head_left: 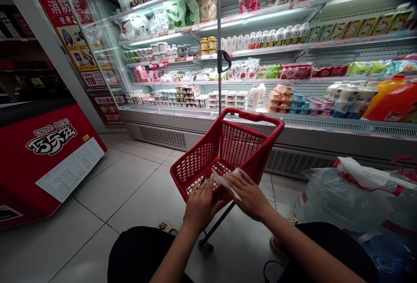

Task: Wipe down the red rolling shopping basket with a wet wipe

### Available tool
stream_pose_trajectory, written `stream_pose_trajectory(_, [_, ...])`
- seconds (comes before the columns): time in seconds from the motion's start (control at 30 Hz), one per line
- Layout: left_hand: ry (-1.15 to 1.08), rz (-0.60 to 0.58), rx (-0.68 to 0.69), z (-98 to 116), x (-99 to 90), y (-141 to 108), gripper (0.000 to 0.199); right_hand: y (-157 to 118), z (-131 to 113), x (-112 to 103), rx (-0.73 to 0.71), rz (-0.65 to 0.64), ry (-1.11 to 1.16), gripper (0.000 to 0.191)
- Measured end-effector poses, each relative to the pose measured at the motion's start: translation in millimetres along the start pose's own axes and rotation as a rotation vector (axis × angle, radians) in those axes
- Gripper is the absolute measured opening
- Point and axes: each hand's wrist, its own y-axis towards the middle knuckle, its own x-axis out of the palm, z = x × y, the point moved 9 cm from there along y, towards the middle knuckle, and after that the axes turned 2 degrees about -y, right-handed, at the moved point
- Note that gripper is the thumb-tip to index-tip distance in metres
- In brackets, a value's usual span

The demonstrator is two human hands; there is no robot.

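A red plastic shopping cart (195, 161) with lattice walls stands in front of me on a wheeled dark metal frame. My left hand (201, 202) is at its near edge, fingers reaching over the rim and thumb along the outside, so it grips the cart. A thin white wipe (224, 183) lies under the fingers of my right hand (246, 192), which presses it against the cart's near right rim. Part of the wipe sticks out to the left, towards my left fingers. My hands hide much of that near rim.
Behind the cart runs a lit refrigerated display (202, 68) with a door handle (224, 61). A red freezer (48, 157) stands left. To the right are plastic-wrapped bottles (342, 196) with white paper on top. A black cable (269, 265) lies on the tiled floor (130, 183).
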Motion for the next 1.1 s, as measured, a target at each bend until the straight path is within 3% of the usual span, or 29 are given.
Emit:
stream_pose_trajectory(0.13, [0.012,-0.007,-0.009,-19.5,-12.1,-3.2,0.082,2.7,61.0,-7.2,0.074,0.013,-0.078,0.055])
stream_pose_trajectory(0.23, [0.033,-0.001,-0.037,-33.6,-20.5,-2.7,0.072,1.8,89.2,-9.2,0.144,0.037,-0.136,0.057])
stream_pose_trajectory(0.3, [0.073,0.018,-0.077,-41.1,-25.2,-1.5,0.067,2.6,89.8,-7.1,0.195,0.081,-0.157,0.060])
stream_pose_trajectory(0.37, [0.124,0.043,-0.124,-43.1,-27.0,1.0,0.067,6.4,74.2,-2.0,0.227,0.140,-0.167,0.062])
stream_pose_trajectory(0.53, [0.140,0.076,-0.108,-14.4,-14.0,12.3,0.080,23.3,5.9,16.2,0.162,0.171,-0.133,0.066])
stream_pose_trajectory(0.63, [0.118,0.107,-0.119,-5.4,-10.8,12.6,0.078,23.6,-7.5,11.3,0.101,0.137,-0.131,0.066])
stream_pose_trajectory(0.7, [0.107,0.110,-0.099,-5.2,-12.1,9.7,0.075,17.1,2.2,0.9,0.048,0.108,-0.151,0.064])
stream_pose_trajectory(0.77, [0.094,0.108,-0.064,-7.4,-15.5,6.5,0.076,6.5,27.0,-14.3,0.032,0.097,-0.189,0.063])
stream_pose_trajectory(0.93, [0.097,0.104,-0.030,-12.9,-23.9,5.2,0.078,-22.7,107.6,-57.4,0.210,0.189,-0.308,0.066])
stream_pose_trajectory(1.0, [0.109,0.096,-0.031,-12.2,-24.0,6.8,0.079,-28.8,117.8,-63.1,0.276,0.224,-0.329,0.068])
stream_pose_trajectory(1.1, [0.131,0.110,-0.031,-9.8,-23.9,8.0,0.082,-27.7,99.3,-54.6,0.300,0.230,-0.331,0.068])
